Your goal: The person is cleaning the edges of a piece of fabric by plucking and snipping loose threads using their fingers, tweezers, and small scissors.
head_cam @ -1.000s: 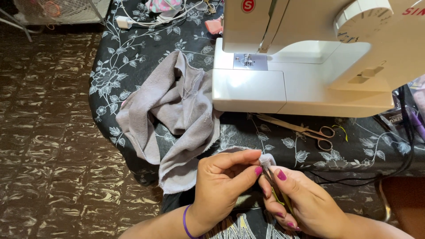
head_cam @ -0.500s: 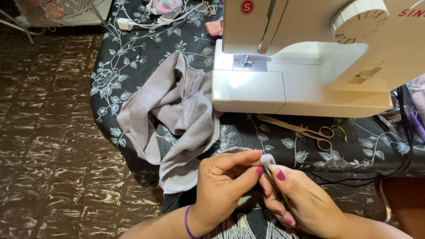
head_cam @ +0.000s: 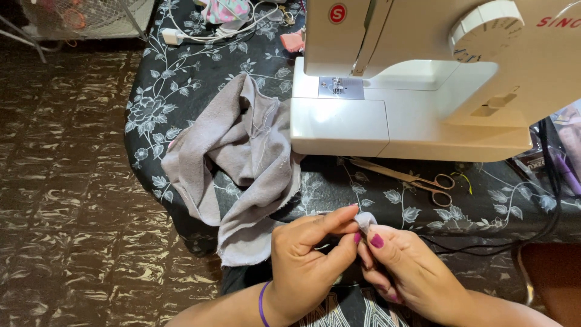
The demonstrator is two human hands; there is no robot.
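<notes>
Both hands meet at the near edge of the table [head_cam: 181,91], which is draped in a black cloth printed with white flowers and leaves. The left hand [head_cam: 305,263], a purple band on its wrist, pinches a small pale grey scrap of fabric [head_cam: 365,220] between thumb and forefinger. The right hand [head_cam: 405,272], nails painted magenta, closes on the same scrap from the other side, fingertips touching those of the left. So the scrap is gripped by both hands at once, held just above the table edge and in front of the person's lap. I cannot tell whether a needle or thread lies between the fingers; it is too small to see.

It looks like fine handwork on that little piece, folding or working its end, and to my eye it is mid-way, with the grip tight. Whatever follows calls for a steady pinch and small finger movements, since the piece is tiny and soft.

A larger crumpled grey cloth with raw seams [head_cam: 242,157] hangs over the table edge to the left. The cream-white sewing machine [head_cam: 423,91] stands behind, idle, and a pair of gold-handled scissors [head_cam: 417,178] lies just before its base.
</notes>
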